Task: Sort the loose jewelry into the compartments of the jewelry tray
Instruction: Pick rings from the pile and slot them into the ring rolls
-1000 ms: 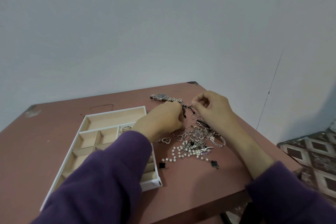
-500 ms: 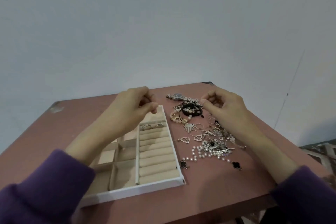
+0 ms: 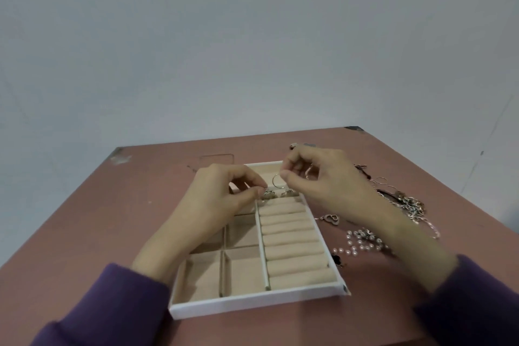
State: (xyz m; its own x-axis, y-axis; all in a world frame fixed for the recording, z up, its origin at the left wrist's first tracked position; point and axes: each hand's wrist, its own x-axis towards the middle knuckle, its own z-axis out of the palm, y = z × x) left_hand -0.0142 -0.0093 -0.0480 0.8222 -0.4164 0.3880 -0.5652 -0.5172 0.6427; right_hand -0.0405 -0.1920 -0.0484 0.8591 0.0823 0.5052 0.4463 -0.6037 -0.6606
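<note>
Fingers (image 3: 286, 176) of the right hand (image 3: 325, 182): thumb and forefinger tips closed in a fine pinch on a thin hoop ring (image 3: 277, 180), the remaining fingers curled loosely above. Something small and metallic glints inside that curl, too blurred to name.

Left hand (image 3: 222, 199) is also in a pinch, thumb and forefinger tips meeting on a small ornate ring (image 3: 266, 194) at the far end of the ring rolls (image 3: 292, 236). A second ornate piece (image 3: 289, 192) sits just beside it, apparently lodged in the same far slot.

The hoop hangs upright between the two hands, just above those far rolls and in front of the long far compartment of the jewelry tray (image 3: 252, 303). It does not look seated yet.

Step in hand, as I read it — placing rings into the roll slots. The next move calls for lowering the hoop edge-on into a gap between rolls and pressing it down lightly. The left hand needs to steady or release its own ring without knocking the neighbour.

Outward: the nearer rolls and the square compartments (image 3: 244, 270) show bare lining.

On the table (image 3: 98, 219), right of the tray, lie:
- a heart pendant (image 3: 331, 218)
- a pearl strand (image 3: 362, 241)
- a black clover charm (image 3: 337, 260)
- a tangle of chains (image 3: 407, 202)

Most of the sorting looks still to do.
</note>
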